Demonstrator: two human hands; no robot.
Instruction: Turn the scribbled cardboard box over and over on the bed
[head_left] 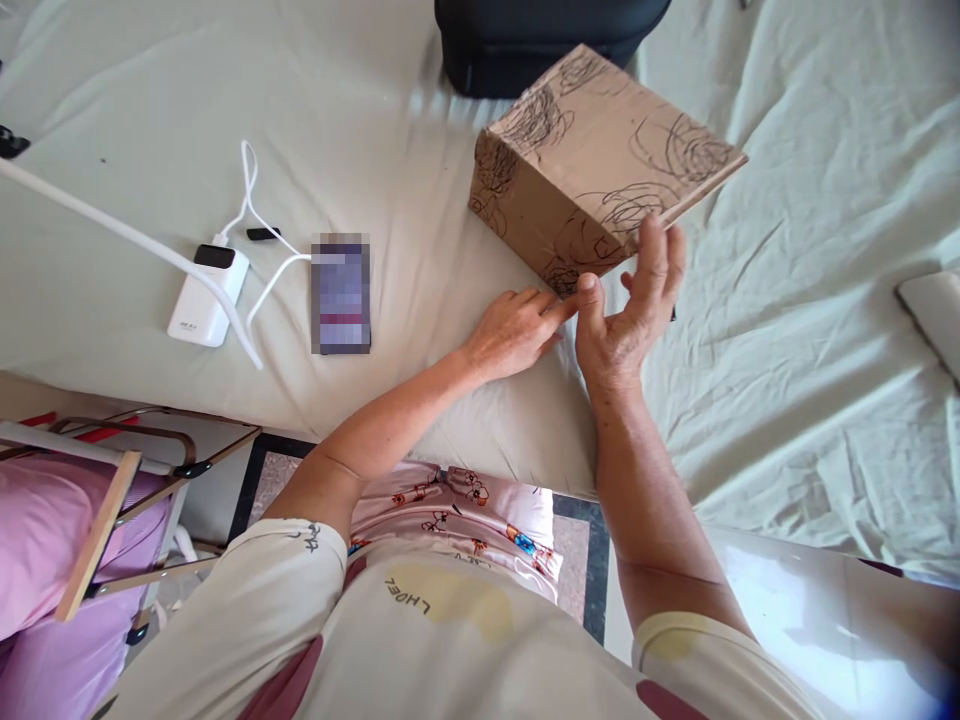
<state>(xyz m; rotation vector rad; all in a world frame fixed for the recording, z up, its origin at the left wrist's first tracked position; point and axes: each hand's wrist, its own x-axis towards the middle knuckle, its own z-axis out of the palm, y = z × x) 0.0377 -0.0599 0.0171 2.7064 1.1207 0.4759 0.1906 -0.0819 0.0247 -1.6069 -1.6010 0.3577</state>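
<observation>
A brown cardboard box (607,140), scribbled over with dark looping lines, sits tilted on the sheet with a corner toward me. My right hand (626,320) is at that near corner, its fingers raised against the box's edge and its thumb apart from them by the lower edge. Just left of it, my left hand (517,330) rests low on the sheet, fingers stretched toward the box's bottom corner. Its fingertips are close to my right thumb; whether they touch the box I cannot tell. A small dark tip (673,314) shows beside my right hand, too little of it to name.
Behind the box stands a black case (551,45). To the left lie a white power bank (208,295), a cabled phone (341,295) and a white rod (135,225). A pale sheet (420,190) covers the surface. A folding chair (97,530) is at lower left.
</observation>
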